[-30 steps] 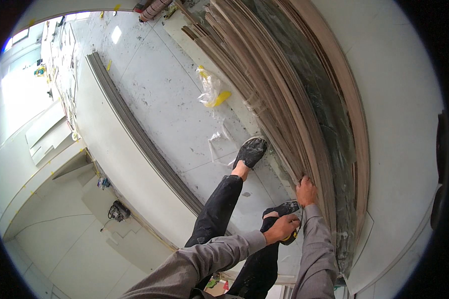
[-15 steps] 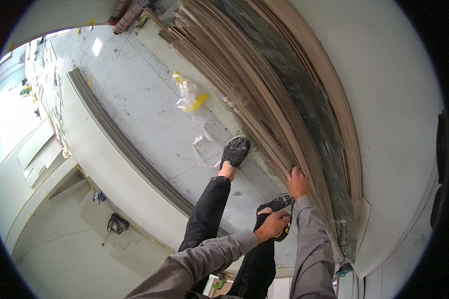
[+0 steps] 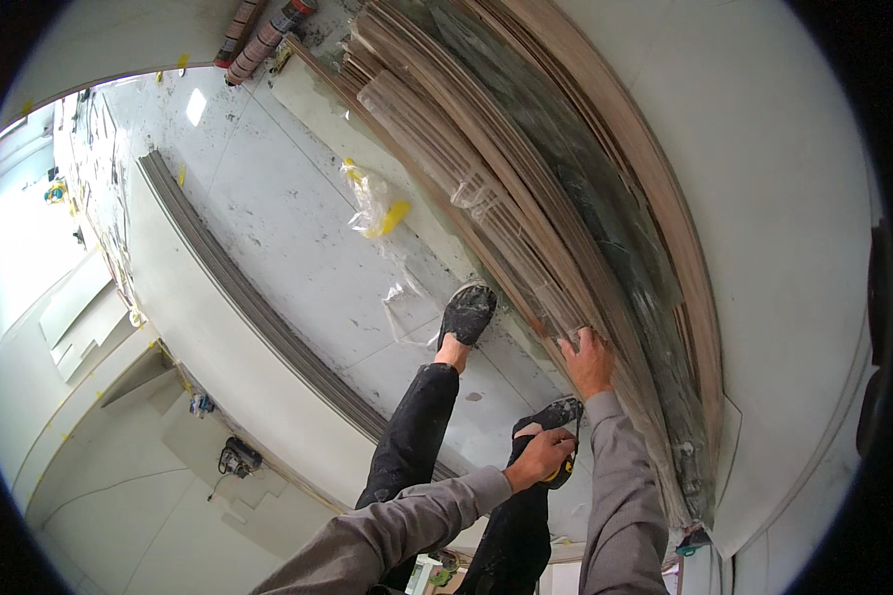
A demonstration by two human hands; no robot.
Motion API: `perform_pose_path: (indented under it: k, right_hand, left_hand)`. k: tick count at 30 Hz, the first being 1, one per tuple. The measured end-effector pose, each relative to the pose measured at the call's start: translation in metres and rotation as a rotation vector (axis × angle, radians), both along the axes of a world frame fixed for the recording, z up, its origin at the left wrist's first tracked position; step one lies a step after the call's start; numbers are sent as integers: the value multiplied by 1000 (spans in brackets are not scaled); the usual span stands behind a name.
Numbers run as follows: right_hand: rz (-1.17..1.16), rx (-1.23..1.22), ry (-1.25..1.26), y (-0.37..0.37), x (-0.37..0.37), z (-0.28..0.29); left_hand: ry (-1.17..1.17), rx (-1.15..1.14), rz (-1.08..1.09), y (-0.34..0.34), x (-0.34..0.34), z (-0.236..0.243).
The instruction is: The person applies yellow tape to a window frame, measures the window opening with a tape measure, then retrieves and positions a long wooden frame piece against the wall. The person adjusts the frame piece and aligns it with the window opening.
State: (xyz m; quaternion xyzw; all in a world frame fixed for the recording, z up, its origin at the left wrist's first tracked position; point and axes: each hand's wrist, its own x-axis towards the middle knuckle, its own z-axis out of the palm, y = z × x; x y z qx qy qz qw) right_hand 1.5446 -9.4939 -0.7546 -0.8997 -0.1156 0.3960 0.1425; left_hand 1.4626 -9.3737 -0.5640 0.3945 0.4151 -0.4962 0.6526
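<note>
Nearest my view, I have the left hand curled around a black-and-yellow tool, mostly hidden by the fingers; any marking on it is too small for me to read. Just ahead, the right hand has its thumb and fingers apart at the near end of a film-wrapped bundle of strips; I cannot tell from here whether it grips or only touches. That bundle lies along the floor-side edge of a stack of brown strips, with a single long strip beside it. To the right, a white panel bounds the stack; to the left I have a broad lane of tiled floor reaching toward grey strips, with the left shoe in it and a clear-and-yellow bag farther up. At the far end, pink rolls carry print I cannot make out. Against half a second ago, the right thumb is spread wider, and more of the bundle's wrapped face shows.
</note>
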Motion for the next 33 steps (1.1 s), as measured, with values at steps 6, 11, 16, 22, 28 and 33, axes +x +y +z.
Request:
perform_pose_path:
  k: [6, 11, 16, 22, 28, 33]
  right_hand:
    - [-274, 41, -214, -2, 48, -30]
    - [-266, 10, 135, 36, 116, -50]
    - [-145, 3, 192, 18, 139, -62]
    - [27, -212, 250, 21, 185, -44]
    - [64, -189, -131, -9, 181, -38]
    - [77, -114, 98, 80, 158, -32]
  left_hand:
    - [-21, -1, 2, -10, -12, -4]
    - [-35, 17, -10, -8, -19, -13]
    - [-28, 2, 14, -7, -9, -3]
    - [-24, -14, 10, 2, 4, -9]
    - [-17, -83, 43, 14, 26, 12]
    - [-24, -43, 70, 11, 30, 6]
